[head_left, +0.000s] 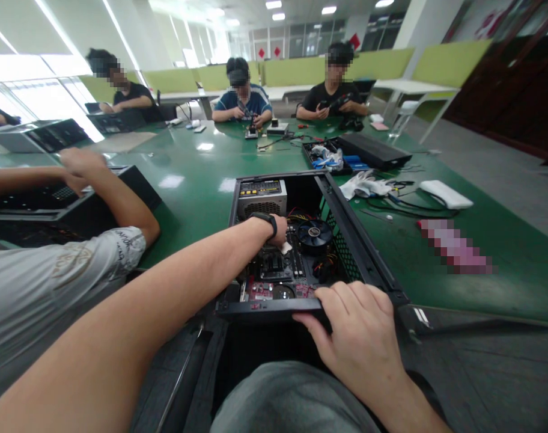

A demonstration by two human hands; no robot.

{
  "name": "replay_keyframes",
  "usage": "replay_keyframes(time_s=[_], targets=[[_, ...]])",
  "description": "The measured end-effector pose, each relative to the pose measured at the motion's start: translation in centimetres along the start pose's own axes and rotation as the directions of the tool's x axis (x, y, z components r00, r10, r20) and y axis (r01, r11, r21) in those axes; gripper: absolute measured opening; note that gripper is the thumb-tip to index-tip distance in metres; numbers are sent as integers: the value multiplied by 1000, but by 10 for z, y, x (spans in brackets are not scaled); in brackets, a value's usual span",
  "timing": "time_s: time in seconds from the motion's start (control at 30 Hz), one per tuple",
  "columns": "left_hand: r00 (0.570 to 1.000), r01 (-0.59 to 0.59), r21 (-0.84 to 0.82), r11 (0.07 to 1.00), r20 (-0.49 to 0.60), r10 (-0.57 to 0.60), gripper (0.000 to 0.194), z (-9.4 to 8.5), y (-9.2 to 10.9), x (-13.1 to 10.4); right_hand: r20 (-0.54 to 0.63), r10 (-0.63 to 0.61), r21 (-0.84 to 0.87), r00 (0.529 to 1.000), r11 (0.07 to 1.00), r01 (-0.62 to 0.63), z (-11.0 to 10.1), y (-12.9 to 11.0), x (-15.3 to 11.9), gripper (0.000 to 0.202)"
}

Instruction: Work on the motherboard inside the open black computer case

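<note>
An open black computer case (274, 309) lies on its side in front of me, half over the table edge. My left hand (279, 231), with a black band on the wrist, reaches inside it above the motherboard (274, 264). Its fingers are closed, and a small white piece (286, 246), perhaps cloth or paper, shows at the fingertips. My right hand (357, 316) grips the near rim, thumb below and fingers on top. Beside the left hand is a round cooling fan (314, 233). A power supply (262, 201) sits at the far left corner; a red circuit board (261, 291) lies near the front.
Close on my left, a person's arm (125, 192) works over another black case (141, 189). Several people sit across the green table (188, 165). White gloves (366, 184), cables, a white pouch (445, 194) and a black tray of parts (307, 153) lie to the right.
</note>
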State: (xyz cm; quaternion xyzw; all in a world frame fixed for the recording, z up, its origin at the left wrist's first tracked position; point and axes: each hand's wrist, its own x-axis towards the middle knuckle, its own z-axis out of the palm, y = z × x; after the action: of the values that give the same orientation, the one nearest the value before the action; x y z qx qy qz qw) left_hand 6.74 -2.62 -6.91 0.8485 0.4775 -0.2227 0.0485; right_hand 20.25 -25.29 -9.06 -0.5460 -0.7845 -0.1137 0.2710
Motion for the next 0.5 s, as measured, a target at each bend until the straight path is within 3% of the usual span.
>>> replay_keyframes(time_s=[0.2,0.5], targets=[[997,-79,89,993,28,77,67,8,-1,11,1,3,0,1000,1000,-3,1,0,1,22],[995,-98,94,991,2,98,63,6,3,10,-15,1,5,1000,1000,-1,1,0,0,23]])
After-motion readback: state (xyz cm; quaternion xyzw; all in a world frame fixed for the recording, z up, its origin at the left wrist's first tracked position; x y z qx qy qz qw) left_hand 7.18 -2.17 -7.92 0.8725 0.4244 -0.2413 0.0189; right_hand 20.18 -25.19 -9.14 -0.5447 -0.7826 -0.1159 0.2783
